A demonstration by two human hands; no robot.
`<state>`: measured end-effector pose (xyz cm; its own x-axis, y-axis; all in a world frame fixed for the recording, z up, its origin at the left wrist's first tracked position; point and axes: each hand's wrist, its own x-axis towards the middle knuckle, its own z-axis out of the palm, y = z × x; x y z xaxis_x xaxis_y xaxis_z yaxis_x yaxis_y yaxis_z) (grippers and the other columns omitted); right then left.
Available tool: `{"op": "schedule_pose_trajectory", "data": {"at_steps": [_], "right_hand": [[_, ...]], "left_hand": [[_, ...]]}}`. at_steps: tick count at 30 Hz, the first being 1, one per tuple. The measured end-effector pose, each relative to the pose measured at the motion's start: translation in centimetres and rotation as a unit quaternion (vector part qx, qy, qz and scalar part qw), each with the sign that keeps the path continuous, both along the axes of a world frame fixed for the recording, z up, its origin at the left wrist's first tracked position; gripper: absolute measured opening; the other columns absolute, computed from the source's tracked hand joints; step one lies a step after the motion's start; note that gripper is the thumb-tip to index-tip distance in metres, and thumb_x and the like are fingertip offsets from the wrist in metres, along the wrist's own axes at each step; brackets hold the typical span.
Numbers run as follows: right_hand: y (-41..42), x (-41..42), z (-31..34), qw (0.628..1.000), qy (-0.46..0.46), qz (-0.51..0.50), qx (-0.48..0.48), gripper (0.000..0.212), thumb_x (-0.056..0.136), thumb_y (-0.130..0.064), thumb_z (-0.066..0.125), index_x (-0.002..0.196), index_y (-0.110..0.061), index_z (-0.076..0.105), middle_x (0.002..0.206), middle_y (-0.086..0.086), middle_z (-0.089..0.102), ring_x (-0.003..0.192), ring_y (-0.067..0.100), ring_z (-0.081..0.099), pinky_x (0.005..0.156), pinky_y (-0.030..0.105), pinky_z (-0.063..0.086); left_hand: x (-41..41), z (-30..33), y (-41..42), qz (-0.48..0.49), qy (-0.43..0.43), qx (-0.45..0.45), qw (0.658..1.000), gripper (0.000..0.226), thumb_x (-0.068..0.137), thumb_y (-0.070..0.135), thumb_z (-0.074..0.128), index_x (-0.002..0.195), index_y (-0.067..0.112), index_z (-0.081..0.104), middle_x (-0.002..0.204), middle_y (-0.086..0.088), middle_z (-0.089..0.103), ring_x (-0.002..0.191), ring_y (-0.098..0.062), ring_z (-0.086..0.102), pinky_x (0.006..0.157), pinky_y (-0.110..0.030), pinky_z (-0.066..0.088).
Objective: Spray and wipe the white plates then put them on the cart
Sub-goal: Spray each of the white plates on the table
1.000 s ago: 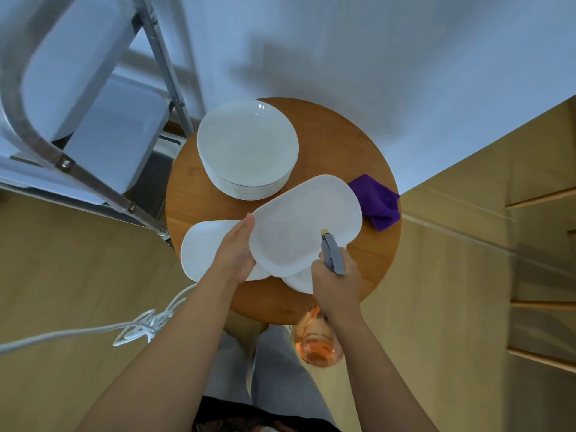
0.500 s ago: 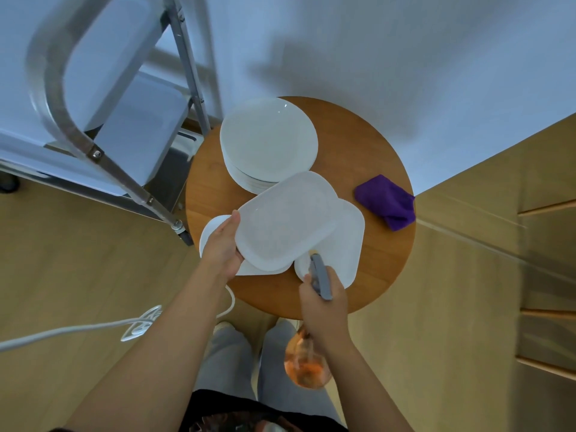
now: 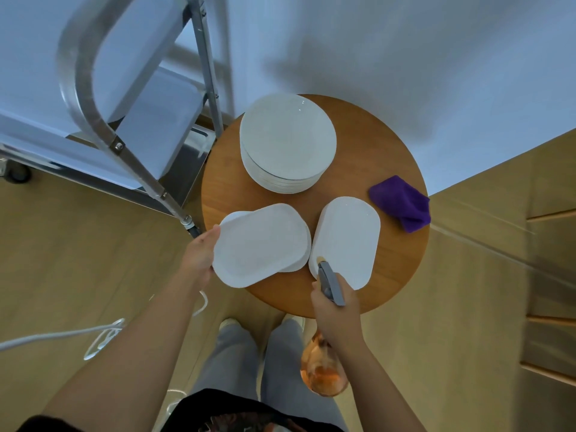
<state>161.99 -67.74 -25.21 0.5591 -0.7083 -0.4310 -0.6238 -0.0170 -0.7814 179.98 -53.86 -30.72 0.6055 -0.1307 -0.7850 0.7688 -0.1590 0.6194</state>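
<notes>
My left hand (image 3: pixel 199 255) grips the left edge of a white oblong plate (image 3: pixel 260 244), held over the front left of the round wooden table (image 3: pixel 367 145), with another white plate just showing beneath it. My right hand (image 3: pixel 338 313) holds a spray bottle (image 3: pixel 324 369) of orange liquid, its grey nozzle over the near end of a second oblong plate (image 3: pixel 347 238) lying on the table. A stack of round white plates (image 3: pixel 288 145) stands at the table's back. A purple cloth (image 3: pixel 402 204) lies at the right edge.
The metal cart (image 3: pixel 131 126) stands to the left of the table, its shelves and handle frame close to the table's edge. A white cable (image 3: pixel 78 333) lies on the wooden floor at left. A white wall is behind; wooden steps are at right.
My left hand has carried the oblong plate leftward off the other one, which now lies uncovered. My right hand with the bottle has stayed near the table's front edge. The camera has tilted.
</notes>
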Motion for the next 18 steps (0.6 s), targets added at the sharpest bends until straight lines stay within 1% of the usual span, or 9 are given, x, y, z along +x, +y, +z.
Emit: {"op": "schedule_pose_trajectory", "data": {"at_steps": [2,4,7,11,12,13,15,16,18], "right_hand": [[0.2,-0.3,-0.4,1.0,0.0,-0.004,0.001,0.025,0.087,-0.005,0.058,0.07,-0.021,0.048,0.057,-0.005,0.04,0.047,0.006,0.04,0.043,0.008,0.036],[0.3,-0.4,-0.7,1.0,0.0,-0.007,-0.001,0.025,0.086,-0.004,0.058,0.07,-0.02,0.048,0.057,-0.005,0.039,0.046,0.004,0.04,0.043,0.009,0.035],[0.6,-0.5,-0.9,1.0,0.004,-0.007,0.001,0.024,0.086,-0.005,0.059,0.07,-0.02,0.05,0.057,-0.004,0.041,0.047,0.003,0.043,0.043,0.009,0.036],[0.9,-0.2,-1.1,1.0,0.001,-0.003,0.011,0.023,0.087,-0.005,0.059,0.073,-0.021,0.051,0.058,-0.004,0.041,0.046,0.0,0.044,0.043,0.009,0.036],[1.0,-0.1,-1.1,1.0,0.001,-0.003,0.012,0.023,0.087,-0.005,0.059,0.073,-0.022,0.051,0.058,-0.005,0.041,0.046,-0.001,0.044,0.043,0.009,0.036],[1.1,0.1,-1.1,1.0,0.002,-0.002,0.013,0.024,0.087,-0.005,0.059,0.073,-0.023,0.051,0.059,-0.004,0.042,0.046,0.0,0.045,0.043,0.008,0.037],[1.3,0.4,-1.2,1.0,0.006,-0.007,0.017,0.025,0.088,-0.006,0.059,0.073,-0.024,0.051,0.059,-0.004,0.043,0.046,0.0,0.045,0.043,0.008,0.037],[1.4,0.6,-1.1,1.0,0.007,-0.011,0.021,0.025,0.088,-0.006,0.059,0.072,-0.024,0.05,0.059,-0.004,0.043,0.046,-0.001,0.046,0.043,0.008,0.037],[1.5,0.9,-1.1,1.0,0.006,-0.013,0.025,0.026,0.088,-0.005,0.058,0.071,-0.023,0.049,0.059,-0.004,0.042,0.046,-0.002,0.046,0.043,0.007,0.036]], "left_hand": [[0.8,-0.7,0.4,-0.03,-0.015,0.026,0.999,0.04,0.096,0.038,0.053,0.125,0.011,0.06,0.122,-0.008,0.063,0.111,-0.031,0.06,0.095,-0.05,0.049],[1.4,-1.5,0.4,-0.064,-0.041,0.062,0.995,0.042,0.097,0.04,0.051,0.124,0.009,0.06,0.116,-0.008,0.063,0.107,-0.028,0.06,0.093,-0.045,0.05],[2.0,-2.4,-0.1,-0.117,-0.105,0.112,0.981,0.031,0.101,0.032,0.044,0.109,0.01,0.064,0.101,-0.009,0.06,0.093,-0.024,0.054,0.079,-0.034,0.043],[2.6,-3.6,-1.3,-0.15,-0.138,0.163,0.965,0.026,0.1,0.023,0.043,0.085,0.018,0.063,0.083,-0.001,0.054,0.088,-0.023,0.049,0.078,-0.034,0.039],[2.7,-3.8,-1.4,-0.148,-0.135,0.175,0.964,0.023,0.099,0.024,0.044,0.088,0.017,0.063,0.085,-0.001,0.055,0.091,-0.023,0.05,0.079,-0.035,0.04],[2.7,-4.0,-1.5,-0.143,-0.131,0.184,0.964,0.022,0.099,0.025,0.045,0.1,0.014,0.064,0.094,-0.003,0.058,0.096,-0.025,0.052,0.082,-0.035,0.042],[2.6,-4.2,-1.7,-0.132,-0.127,0.191,0.964,0.033,0.099,0.025,0.046,0.127,0.011,0.055,0.12,-0.008,0.058,0.114,-0.028,0.052,0.093,-0.039,0.043],[2.5,-4.1,-1.9,-0.126,-0.13,0.19,0.965,0.037,0.099,0.024,0.046,0.134,0.011,0.05,0.131,-0.008,0.055,0.122,-0.029,0.049,0.099,-0.041,0.041],[2.4,-4.1,-2.0,-0.119,-0.142,0.187,0.965,0.041,0.099,0.021,0.046,0.14,0.012,0.045,0.14,-0.008,0.05,0.13,-0.029,0.045,0.105,-0.043,0.038]]}}
